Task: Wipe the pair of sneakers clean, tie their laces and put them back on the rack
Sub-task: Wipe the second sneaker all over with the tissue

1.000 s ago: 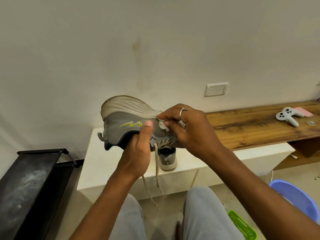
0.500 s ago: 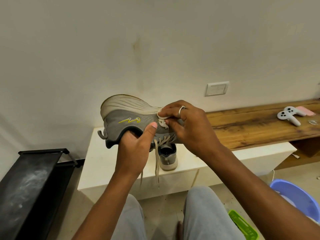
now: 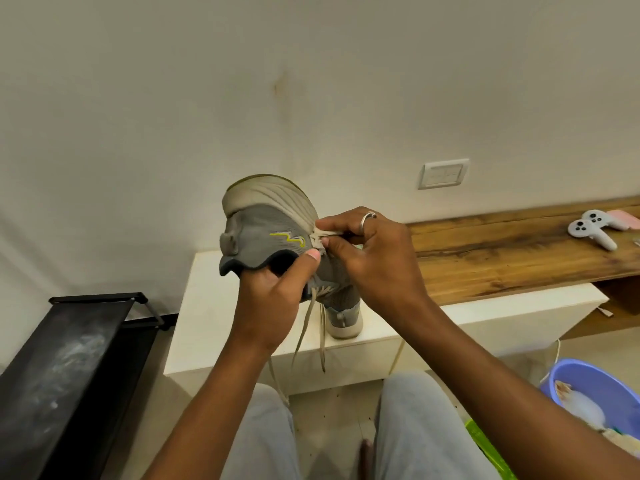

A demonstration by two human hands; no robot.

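Grey sneaker with yellow-green squiggle and off-white ribbed sole; black rack; brown wood-grain desk; lilac basin.

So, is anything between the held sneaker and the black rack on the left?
Nothing visible blocks it. The sneaker is held up in the left hand, the right hand pinching a wipe against it, and the black rack sits lower left, past the end of the white bench.
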